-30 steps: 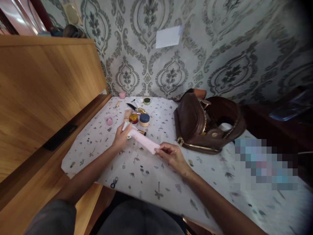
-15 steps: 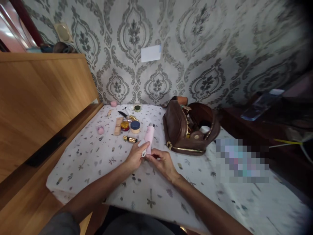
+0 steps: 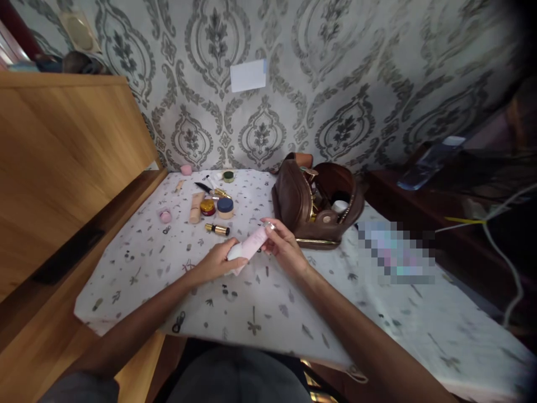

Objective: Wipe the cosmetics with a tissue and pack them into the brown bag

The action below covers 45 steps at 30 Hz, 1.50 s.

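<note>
A pale pink squeeze tube [image 3: 253,244] is held tilted above the patterned cloth. My left hand [image 3: 220,258] is closed around its lower end, together with something white that looks like a wipe or tissue [image 3: 235,252]. At the upper end, the fingers of my right hand [image 3: 283,242] pinch the tube's shiny cap [image 3: 269,225]. Beyond my left hand lies a gold and black lipstick [image 3: 217,229]. Behind it stand a jar with a blue lid [image 3: 225,207], a jar with a gold lid [image 3: 207,207] and a beige tube [image 3: 196,207].
An unzipped brown bag [image 3: 293,201] with items inside stands right of my hands. At the back left are a pink jar [image 3: 186,169], a green-lidded pot [image 3: 228,176] and a small pink item [image 3: 165,215]. A wooden panel [image 3: 75,134] borders the left; a clear bottle [image 3: 430,162] lies right.
The pink tube has swung from nearly upright to a slant toward the right. My right hand has moved from its bottom end up to the cap. The camera view has shifted slightly.
</note>
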Each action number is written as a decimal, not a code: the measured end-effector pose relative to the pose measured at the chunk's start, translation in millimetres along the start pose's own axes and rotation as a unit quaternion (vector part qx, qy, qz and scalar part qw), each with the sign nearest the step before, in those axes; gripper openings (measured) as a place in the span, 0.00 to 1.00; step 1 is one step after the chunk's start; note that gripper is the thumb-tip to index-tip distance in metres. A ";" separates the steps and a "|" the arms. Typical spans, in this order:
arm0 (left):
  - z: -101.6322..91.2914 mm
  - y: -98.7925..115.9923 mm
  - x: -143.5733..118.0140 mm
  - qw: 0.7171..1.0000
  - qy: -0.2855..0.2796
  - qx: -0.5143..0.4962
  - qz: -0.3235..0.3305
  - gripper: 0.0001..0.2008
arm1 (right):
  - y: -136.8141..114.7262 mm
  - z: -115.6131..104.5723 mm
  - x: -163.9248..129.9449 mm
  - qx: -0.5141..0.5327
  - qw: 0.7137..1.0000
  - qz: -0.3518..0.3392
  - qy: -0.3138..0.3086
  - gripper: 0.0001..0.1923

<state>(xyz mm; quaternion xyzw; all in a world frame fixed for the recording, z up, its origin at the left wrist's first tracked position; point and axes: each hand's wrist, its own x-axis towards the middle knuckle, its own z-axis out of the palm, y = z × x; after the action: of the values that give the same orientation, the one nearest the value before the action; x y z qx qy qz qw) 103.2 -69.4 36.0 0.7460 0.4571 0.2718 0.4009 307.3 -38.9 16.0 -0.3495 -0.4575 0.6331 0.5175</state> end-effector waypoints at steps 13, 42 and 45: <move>-14.3 0.8 9.2 0.985 0.037 0.169 0.010 0.17 | -15.0 2.9 -9.1 -0.017 0.993 -0.116 0.023 0.21; 2.7 33.6 66.3 0.734 0.417 -0.533 -0.057 0.20 | 17.1 16.1 -16.6 -0.121 0.976 0.062 -0.170 0.28; 13.0 40.0 68.4 0.726 0.371 -0.568 -0.113 0.24 | 17.6 16.6 -17.0 -0.098 0.978 0.059 -0.175 0.28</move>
<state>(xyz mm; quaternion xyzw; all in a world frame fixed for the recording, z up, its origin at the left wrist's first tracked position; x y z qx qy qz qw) 161.5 -22.7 65.7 0.1609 0.4107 0.6884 0.5759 289.9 -60.0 4.5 -0.3084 -0.5792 0.6660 0.3548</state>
